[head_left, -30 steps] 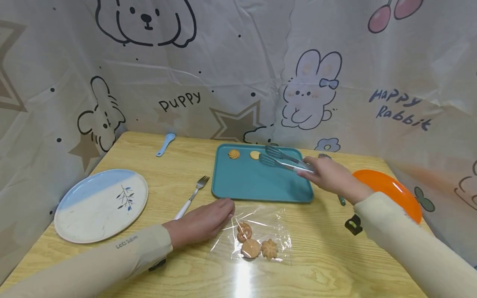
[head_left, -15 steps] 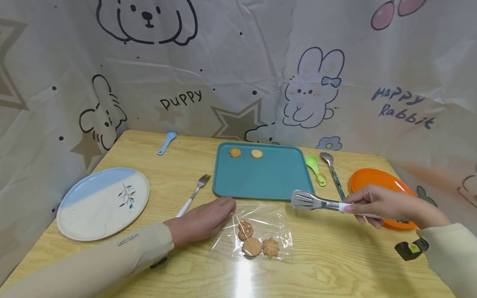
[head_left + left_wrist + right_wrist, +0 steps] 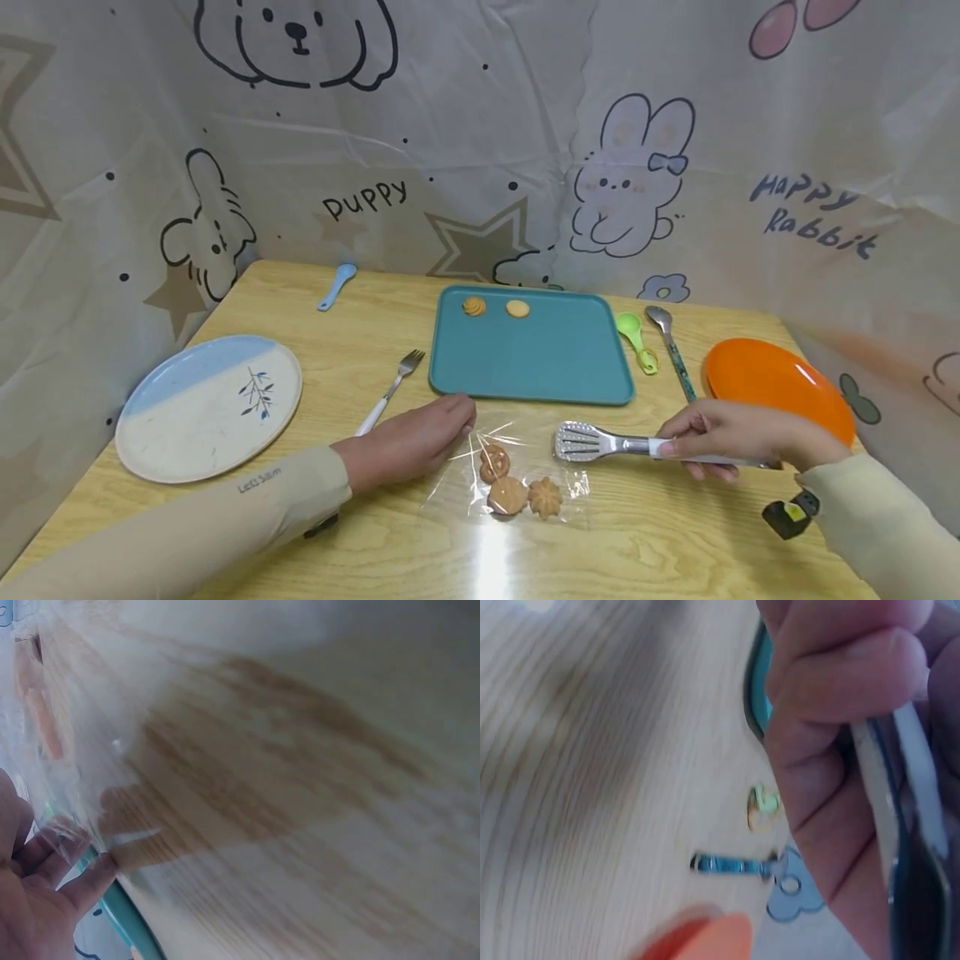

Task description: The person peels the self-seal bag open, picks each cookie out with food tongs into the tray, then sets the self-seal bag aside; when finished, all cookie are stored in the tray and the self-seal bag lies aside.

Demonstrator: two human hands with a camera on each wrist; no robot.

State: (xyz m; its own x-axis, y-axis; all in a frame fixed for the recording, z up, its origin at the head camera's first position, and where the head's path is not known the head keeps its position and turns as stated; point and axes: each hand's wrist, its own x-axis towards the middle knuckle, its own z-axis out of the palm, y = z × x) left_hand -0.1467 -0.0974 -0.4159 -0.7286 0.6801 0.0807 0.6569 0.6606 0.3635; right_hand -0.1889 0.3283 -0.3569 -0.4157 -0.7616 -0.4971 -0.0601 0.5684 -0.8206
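My right hand (image 3: 738,437) grips a pair of metal serving tongs (image 3: 600,443) by their white handles. The slotted heads of the tongs lie one over the other, pointing left above the right side of a clear plastic bag (image 3: 532,433). Inside the bag are a pretzel-shaped cookie (image 3: 493,463), a round cookie (image 3: 507,496) and a flower-shaped cookie (image 3: 545,497). At the bag's upper left, my left hand (image 3: 416,442) pinches its edge; the left wrist view shows film at the fingertips (image 3: 97,874). A swirl cookie (image 3: 474,307) and a pale oval cookie (image 3: 517,308) lie on a teal tray (image 3: 532,358).
On the left stand a blue-and-white plate (image 3: 202,417), a fork (image 3: 393,387) partly behind my left hand, and a blue spoon (image 3: 336,287). Right of the tray lie a green measuring spoon (image 3: 636,337), a metal spoon (image 3: 671,346) and an orange plate (image 3: 772,375). A printed cloth hangs behind.
My right hand has drawn the tongs from over the tray toward me, leaving the pale oval cookie on it, then left toward the bag. The tongs' heads have come together. My left hand stays put.
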